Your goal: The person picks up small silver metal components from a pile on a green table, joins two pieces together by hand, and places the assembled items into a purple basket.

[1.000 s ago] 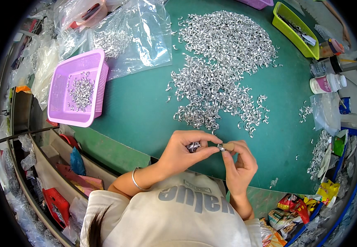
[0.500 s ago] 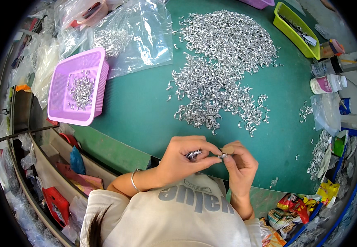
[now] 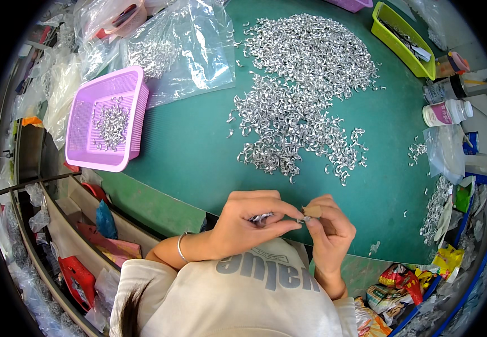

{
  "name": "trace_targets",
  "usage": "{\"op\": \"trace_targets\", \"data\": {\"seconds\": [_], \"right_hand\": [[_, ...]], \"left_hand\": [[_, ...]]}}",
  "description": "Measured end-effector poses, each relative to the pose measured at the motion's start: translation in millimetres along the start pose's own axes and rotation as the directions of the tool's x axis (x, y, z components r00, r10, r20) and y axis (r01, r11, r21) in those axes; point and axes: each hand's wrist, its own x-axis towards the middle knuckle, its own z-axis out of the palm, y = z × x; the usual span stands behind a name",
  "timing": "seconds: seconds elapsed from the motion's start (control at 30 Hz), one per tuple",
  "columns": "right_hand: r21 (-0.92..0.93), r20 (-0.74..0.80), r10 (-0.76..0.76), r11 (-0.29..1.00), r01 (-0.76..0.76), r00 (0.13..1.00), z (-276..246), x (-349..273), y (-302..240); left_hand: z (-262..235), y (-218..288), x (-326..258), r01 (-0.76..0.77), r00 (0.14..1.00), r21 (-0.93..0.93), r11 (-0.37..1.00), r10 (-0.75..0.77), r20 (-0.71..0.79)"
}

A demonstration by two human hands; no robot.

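Close in front of my body, both hands meet over the near edge of the green table [image 3: 193,163]. My left hand [image 3: 243,216] is closed, with several small curved silver metal pieces [image 3: 261,218] in its curled fingers. Its thumb and index finger pinch one small metal piece [image 3: 304,220]. From the other side, the fingertips of my right hand [image 3: 333,236] grip that same piece. A tan wrap or pad [image 3: 312,211] covers the tip of the right index finger. Beyond the hands, a big heap of like metal pieces [image 3: 311,56] spreads across the table.
A purple plastic basket [image 3: 138,123] holding some pieces stands at the left, beside a clear plastic bag [image 3: 204,50]. At the far right are a yellow-green tray [image 3: 406,56] and a white bottle [image 3: 448,113]. Loose pieces [image 3: 435,205] lie along the right edge.
Both hands have shifted slightly nearer to my body, and the right has turned a little. The small piece stays pinched between them.
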Motion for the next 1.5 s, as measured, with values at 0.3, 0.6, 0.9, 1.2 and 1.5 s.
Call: {"op": "trace_targets", "data": {"seconds": [0.3, 0.6, 0.9, 1.2, 1.5], "right_hand": [[0.010, 0.018, -0.020, 1.000, 0.020, 1.000, -0.5, -2.0, -4.0], [-0.026, 0.075, -0.050, 0.998, 0.052, 0.996, 0.8, 0.9, -13.1], [0.019, 0.169, -0.070, 0.998, 0.067, 0.983, 7.2, 13.1, -20.0], [-0.052, 0.206, -0.174, 0.981, 0.189, 0.963, 9.8, 27.0, -32.4], [-0.042, 0.222, -0.213, 0.973, 0.228, 0.951, 10.7, 29.0, -37.7]], "left_hand": [[-0.6, 4.1, -0.5, 0.004, 1.000, -0.007, 1.000, -0.004, -0.003], [-2.7, 13.6, -3.2, -0.009, 1.000, -0.060, 0.998, 0.010, 0.015], [-3.9, 21.2, -8.1, -0.079, 0.996, -0.077, 0.994, 0.077, -0.033], [-1.4, 23.8, -10.8, -0.135, 0.985, -0.037, 0.990, 0.130, -0.117], [3.5, 31.3, -14.0, -0.119, 0.979, -0.028, 0.992, 0.113, -0.170]]}}
